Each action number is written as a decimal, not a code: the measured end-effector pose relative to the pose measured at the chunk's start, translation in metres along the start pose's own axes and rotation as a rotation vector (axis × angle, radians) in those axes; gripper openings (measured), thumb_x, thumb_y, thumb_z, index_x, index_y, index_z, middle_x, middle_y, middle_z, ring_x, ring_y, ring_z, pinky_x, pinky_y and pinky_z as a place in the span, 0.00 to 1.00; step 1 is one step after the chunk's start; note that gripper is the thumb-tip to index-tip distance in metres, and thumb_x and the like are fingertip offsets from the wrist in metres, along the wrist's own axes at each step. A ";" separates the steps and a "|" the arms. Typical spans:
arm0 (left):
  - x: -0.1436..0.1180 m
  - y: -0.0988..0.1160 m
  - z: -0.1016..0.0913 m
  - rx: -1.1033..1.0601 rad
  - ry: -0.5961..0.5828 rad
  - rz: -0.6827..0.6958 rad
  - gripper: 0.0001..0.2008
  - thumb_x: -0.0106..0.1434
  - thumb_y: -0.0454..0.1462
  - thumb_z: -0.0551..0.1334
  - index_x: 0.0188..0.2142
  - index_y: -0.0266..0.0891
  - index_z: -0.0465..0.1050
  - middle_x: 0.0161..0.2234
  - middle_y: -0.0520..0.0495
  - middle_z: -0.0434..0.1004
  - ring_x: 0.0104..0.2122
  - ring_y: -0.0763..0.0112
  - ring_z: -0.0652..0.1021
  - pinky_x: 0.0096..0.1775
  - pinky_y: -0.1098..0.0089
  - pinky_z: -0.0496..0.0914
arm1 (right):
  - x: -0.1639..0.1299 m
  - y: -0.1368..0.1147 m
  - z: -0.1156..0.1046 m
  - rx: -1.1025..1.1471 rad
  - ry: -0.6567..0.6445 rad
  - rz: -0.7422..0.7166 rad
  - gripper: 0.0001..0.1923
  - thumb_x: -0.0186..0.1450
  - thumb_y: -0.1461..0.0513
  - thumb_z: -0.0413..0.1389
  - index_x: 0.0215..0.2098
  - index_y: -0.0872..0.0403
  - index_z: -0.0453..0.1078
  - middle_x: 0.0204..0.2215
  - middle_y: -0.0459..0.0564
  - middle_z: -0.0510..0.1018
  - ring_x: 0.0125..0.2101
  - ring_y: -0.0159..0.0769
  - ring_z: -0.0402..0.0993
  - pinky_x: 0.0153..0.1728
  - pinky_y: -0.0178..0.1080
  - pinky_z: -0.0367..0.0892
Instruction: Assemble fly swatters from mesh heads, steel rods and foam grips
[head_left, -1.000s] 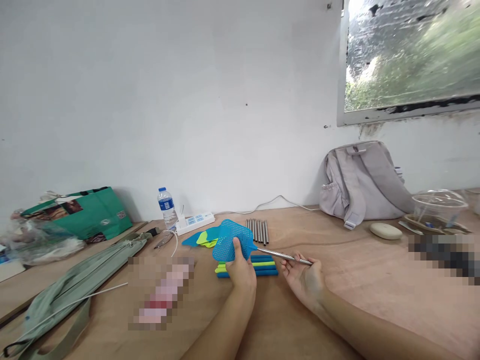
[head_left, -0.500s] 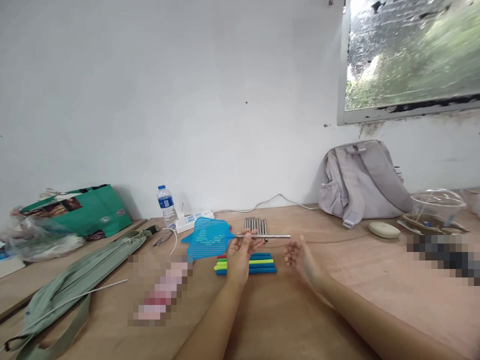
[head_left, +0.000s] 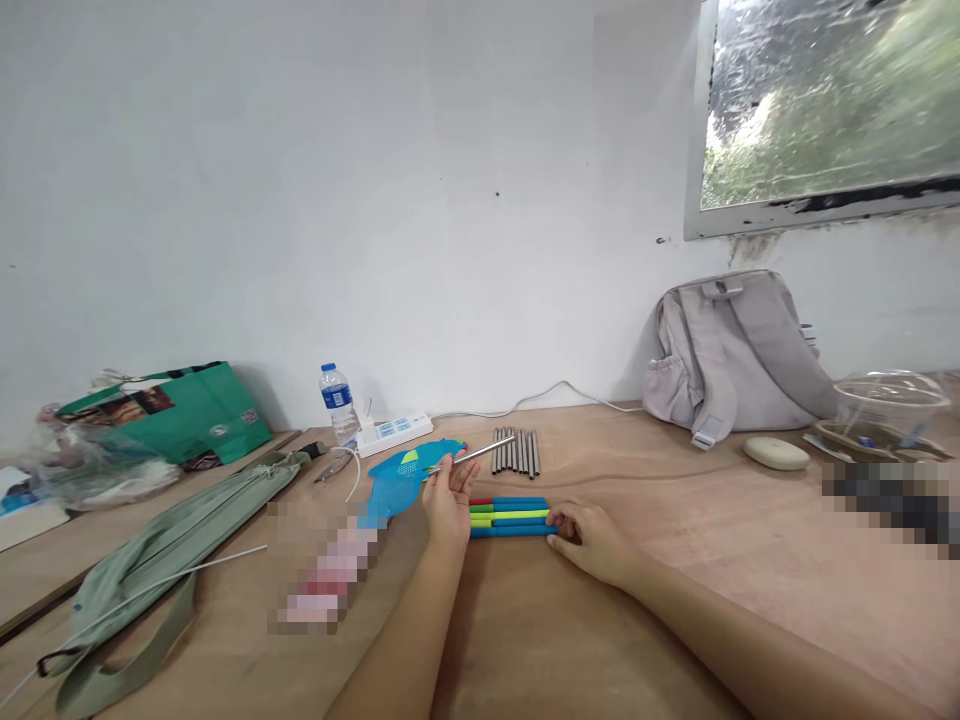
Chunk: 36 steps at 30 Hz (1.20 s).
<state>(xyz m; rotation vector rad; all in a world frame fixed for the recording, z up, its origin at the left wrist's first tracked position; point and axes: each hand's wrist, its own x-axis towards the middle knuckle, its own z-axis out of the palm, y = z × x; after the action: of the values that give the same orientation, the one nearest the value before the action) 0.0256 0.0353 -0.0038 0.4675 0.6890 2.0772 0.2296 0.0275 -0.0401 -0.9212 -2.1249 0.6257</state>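
- Two hands in view: left hand [head_left: 448, 500] pinches the blue swatter [head_left: 401, 478] by its metal rod [head_left: 475, 454], partly covering the head.
- right hand [head_left: 589, 535] curls loosely on the coloured handles [head_left: 510, 516]; fingertips hide their ends, grip unclear.

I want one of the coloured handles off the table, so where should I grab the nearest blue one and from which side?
Pinch the blue handle near its right end, probably from above and the near side: it lies flat, other handles press its far side, and the right hand already rests there.
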 end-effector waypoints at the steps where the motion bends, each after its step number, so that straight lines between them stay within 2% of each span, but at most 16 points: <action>1: 0.000 0.000 0.000 0.001 0.014 -0.011 0.02 0.55 0.31 0.59 0.30 0.34 0.68 0.28 0.47 0.77 0.27 0.68 0.78 0.39 0.61 0.72 | 0.000 0.000 -0.001 -0.021 -0.022 0.008 0.07 0.54 0.62 0.53 0.32 0.52 0.69 0.25 0.46 0.68 0.25 0.32 0.64 0.26 0.35 0.61; 6: 0.001 -0.001 0.000 0.008 0.042 -0.039 0.02 0.55 0.29 0.58 0.29 0.34 0.68 0.28 0.46 0.77 0.26 0.67 0.78 0.38 0.61 0.72 | 0.001 0.000 -0.001 -0.075 -0.079 0.031 0.09 0.60 0.58 0.48 0.34 0.53 0.67 0.30 0.49 0.67 0.31 0.34 0.66 0.33 0.38 0.63; 11: 0.002 0.000 -0.001 0.020 0.039 -0.039 0.02 0.56 0.29 0.57 0.29 0.34 0.68 0.28 0.46 0.77 0.26 0.67 0.78 0.38 0.61 0.73 | 0.000 0.005 0.000 -0.007 0.042 0.036 0.12 0.62 0.54 0.45 0.32 0.53 0.64 0.32 0.50 0.68 0.33 0.35 0.66 0.37 0.39 0.63; 14: 0.002 0.001 -0.001 0.017 0.041 -0.043 0.02 0.56 0.29 0.57 0.29 0.34 0.68 0.28 0.46 0.77 0.26 0.67 0.78 0.38 0.62 0.73 | 0.003 0.012 -0.005 0.151 0.199 0.110 0.15 0.62 0.51 0.42 0.29 0.53 0.61 0.25 0.47 0.67 0.28 0.34 0.65 0.32 0.38 0.64; 18: -0.002 -0.001 0.003 0.023 0.044 -0.077 0.02 0.56 0.29 0.57 0.29 0.34 0.68 0.28 0.46 0.77 0.27 0.67 0.78 0.38 0.63 0.73 | 0.010 0.021 -0.022 0.547 0.419 0.197 0.19 0.59 0.45 0.44 0.28 0.52 0.58 0.22 0.45 0.67 0.25 0.33 0.67 0.28 0.38 0.66; 20: -0.005 -0.003 0.005 0.041 0.020 -0.102 0.02 0.56 0.29 0.57 0.29 0.34 0.67 0.28 0.46 0.77 0.27 0.67 0.78 0.38 0.63 0.73 | 0.011 0.022 -0.033 0.712 0.437 0.231 0.20 0.57 0.44 0.46 0.28 0.52 0.57 0.21 0.44 0.67 0.24 0.33 0.69 0.27 0.38 0.67; 22: -0.009 -0.007 0.008 0.063 -0.026 -0.129 0.02 0.56 0.29 0.57 0.31 0.34 0.67 0.28 0.45 0.77 0.28 0.67 0.78 0.38 0.63 0.73 | 0.009 0.020 -0.044 0.776 0.355 0.287 0.20 0.56 0.43 0.47 0.27 0.51 0.55 0.19 0.42 0.66 0.22 0.33 0.70 0.25 0.38 0.68; 25: -0.017 -0.011 0.010 0.100 -0.118 -0.168 0.04 0.55 0.29 0.59 0.32 0.35 0.67 0.30 0.45 0.77 0.28 0.67 0.78 0.38 0.62 0.72 | 0.006 0.016 -0.056 0.689 0.206 0.385 0.20 0.57 0.43 0.45 0.26 0.51 0.53 0.18 0.38 0.62 0.15 0.30 0.67 0.18 0.35 0.66; 28: -0.024 -0.014 0.012 0.141 -0.228 -0.196 0.07 0.52 0.31 0.62 0.31 0.36 0.65 0.31 0.46 0.77 0.29 0.66 0.78 0.39 0.61 0.72 | 0.003 0.012 -0.063 0.372 0.169 0.348 0.19 0.56 0.45 0.47 0.27 0.51 0.55 0.18 0.38 0.62 0.11 0.25 0.59 0.12 0.31 0.58; 32: -0.033 -0.015 0.015 0.191 -0.340 -0.221 0.13 0.47 0.35 0.66 0.29 0.37 0.63 0.33 0.45 0.77 0.30 0.65 0.78 0.41 0.58 0.70 | 0.002 0.008 -0.066 -0.113 0.146 0.110 0.15 0.56 0.49 0.51 0.26 0.52 0.64 0.23 0.44 0.71 0.20 0.29 0.65 0.21 0.33 0.60; 36: -0.036 -0.017 0.016 0.229 -0.370 -0.232 0.15 0.46 0.37 0.67 0.29 0.37 0.62 0.34 0.45 0.77 0.31 0.65 0.78 0.41 0.57 0.70 | 0.000 0.004 -0.063 -0.229 0.099 -0.002 0.14 0.58 0.51 0.51 0.33 0.51 0.70 0.29 0.47 0.76 0.28 0.34 0.69 0.28 0.35 0.63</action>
<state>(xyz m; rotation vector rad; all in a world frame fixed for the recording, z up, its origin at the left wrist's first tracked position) 0.0648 0.0179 -0.0041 0.8358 0.7218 1.6436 0.2801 0.0388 -0.0037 -1.0503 -2.1378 0.3320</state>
